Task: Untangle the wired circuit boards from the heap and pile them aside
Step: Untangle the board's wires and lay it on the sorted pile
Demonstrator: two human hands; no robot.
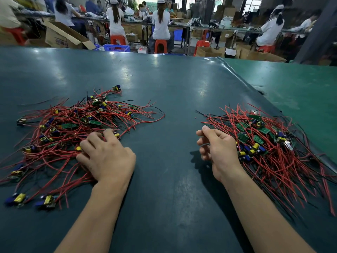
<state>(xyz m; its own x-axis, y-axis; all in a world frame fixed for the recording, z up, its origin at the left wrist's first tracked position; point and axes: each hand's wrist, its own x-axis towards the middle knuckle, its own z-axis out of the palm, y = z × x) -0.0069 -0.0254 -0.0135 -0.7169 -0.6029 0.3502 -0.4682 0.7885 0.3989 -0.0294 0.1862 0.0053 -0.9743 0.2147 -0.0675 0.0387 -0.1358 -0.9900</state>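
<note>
Boards in the heap (73, 128) look light, rigid, snag-prone on floppy red leads, so I'd lift by board edge, not wire; left hand (107, 156) spread flat on heap, right hand (217, 150) loosely curled, empty, beside sorted pile (269, 148).

The worktop (173, 92) is covered by a smooth, dark teal sheet with a soft sheen on which lamp glare is reflected; a lighter green, matter sheet (300, 88) is seen beside it. The wires (142, 115) are coated in glossy red and black plastic. The circuit boards (94, 122) are finished in green lacquer, with shiny yellow-sleeved capacitors (20, 197). Plain brown cardboard boxes (60, 36) and glossy red plastic stools (160, 45) are seen behind.
</note>
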